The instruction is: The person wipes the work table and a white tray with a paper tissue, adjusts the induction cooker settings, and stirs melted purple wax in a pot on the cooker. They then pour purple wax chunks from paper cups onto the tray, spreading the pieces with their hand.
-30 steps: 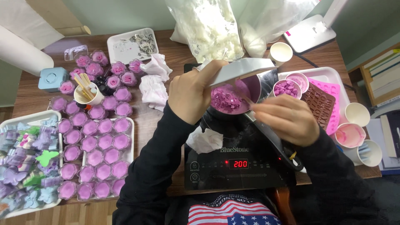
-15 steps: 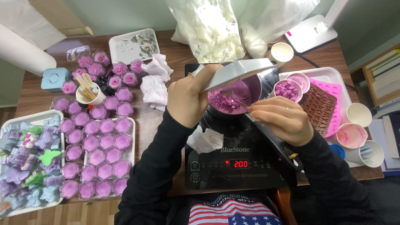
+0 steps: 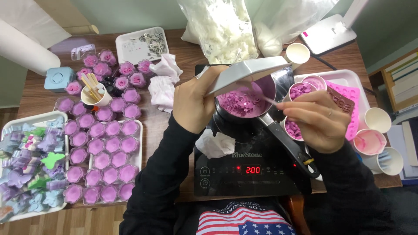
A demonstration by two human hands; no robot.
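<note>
Head view. The small black saucepan (image 3: 246, 102), holding pale purple flakes part-melted into liquid, sits on the black induction hob (image 3: 248, 143) at the middle of the worktop (image 3: 174, 61). Its handle runs from the pan toward the person, slanting to the person's right. The left hand (image 3: 193, 106) is just left of the saucepan, clenched around a flat grey tray (image 3: 250, 72) tilted over the pan's rim. The right hand (image 3: 318, 119) is just right of the saucepan, above the handle, pinching a thin stick (image 3: 270, 100) whose tip reaches into the pan. Both hands lie about equally near the pan. Against the frame half a second earlier, the tray sits at much the same tilt, and the right hand has drawn slightly further right of the saucepan.
</note>
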